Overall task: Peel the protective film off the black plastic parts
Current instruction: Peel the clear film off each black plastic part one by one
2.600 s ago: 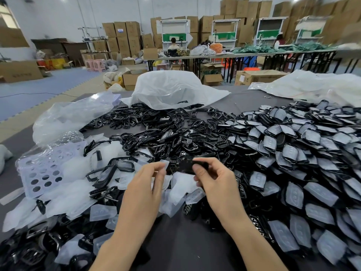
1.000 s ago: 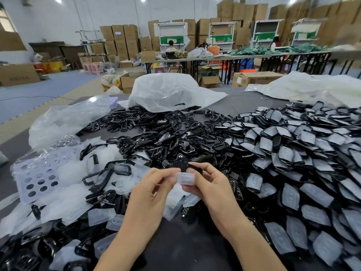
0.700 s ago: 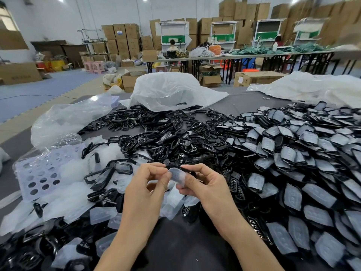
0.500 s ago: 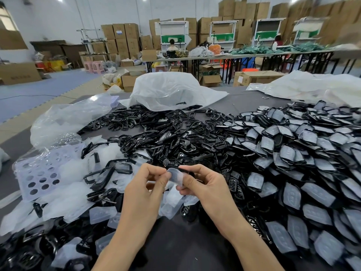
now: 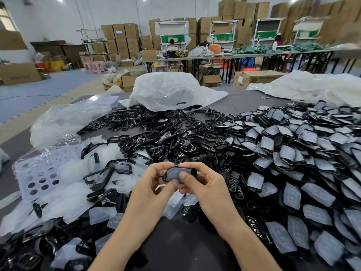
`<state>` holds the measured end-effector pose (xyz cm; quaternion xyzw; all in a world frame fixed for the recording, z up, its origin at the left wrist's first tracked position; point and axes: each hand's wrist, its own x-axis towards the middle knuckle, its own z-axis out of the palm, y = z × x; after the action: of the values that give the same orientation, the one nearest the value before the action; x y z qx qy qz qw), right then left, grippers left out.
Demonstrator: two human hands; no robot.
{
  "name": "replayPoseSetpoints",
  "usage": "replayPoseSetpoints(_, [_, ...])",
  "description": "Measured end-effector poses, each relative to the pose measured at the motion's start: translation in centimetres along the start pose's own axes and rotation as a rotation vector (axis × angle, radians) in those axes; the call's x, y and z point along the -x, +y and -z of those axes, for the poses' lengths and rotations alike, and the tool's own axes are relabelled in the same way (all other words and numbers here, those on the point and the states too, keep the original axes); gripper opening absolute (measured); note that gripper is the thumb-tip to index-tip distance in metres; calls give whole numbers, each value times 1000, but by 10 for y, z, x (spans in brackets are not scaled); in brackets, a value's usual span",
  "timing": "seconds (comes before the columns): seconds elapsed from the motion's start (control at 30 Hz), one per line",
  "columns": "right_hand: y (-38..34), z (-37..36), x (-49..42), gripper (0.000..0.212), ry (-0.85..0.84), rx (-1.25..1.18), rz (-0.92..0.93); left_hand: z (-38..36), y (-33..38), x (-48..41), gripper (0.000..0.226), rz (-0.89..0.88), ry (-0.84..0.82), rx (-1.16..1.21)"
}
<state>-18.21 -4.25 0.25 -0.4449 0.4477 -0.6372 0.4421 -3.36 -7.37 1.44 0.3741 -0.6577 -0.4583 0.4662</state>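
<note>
Replacing the loose film scrap pinched 0.5 seconds earlier, a rounded black plastic part (image 5: pixel 176 173) sits between 2 hands above the dark table (image 5: pixel 175 241). The left hand (image 5: pixel 154 184) grips its left end with curled fingers. The right hand (image 5: pixel 203 184) clamps the other end, thumb on the cloudy film (image 5: pixel 172 175). Glossy filmed parts (image 5: pixel 293 153) heap at right.

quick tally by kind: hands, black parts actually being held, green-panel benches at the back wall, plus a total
hands: 2 (left hand, right hand)
black part held, film on: 1
green-panel benches: 4
total: 7
loose piles: too many to count
</note>
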Motion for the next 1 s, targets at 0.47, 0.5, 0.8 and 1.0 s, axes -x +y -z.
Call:
replayPoseSetpoints(0.47, [-1, -1, 0, 18, -81, -12, 33, 3, -4, -2, 24, -51, 1, -121])
replayPoseSetpoints(0.5, [0, -1, 0, 19, -97, 1, 29, 3, -4, -2, 23, -53, 0, -115])
replayPoseSetpoints(0.8, [2, -7, 2, 25, -67, 19, 57, 2, 0, 2, 18, -58, -7, -126])
replayPoseSetpoints(1.0, [1, -3, 1, 31, -103, 31, 39, 4, 1, 2, 23, -39, -2, -102])
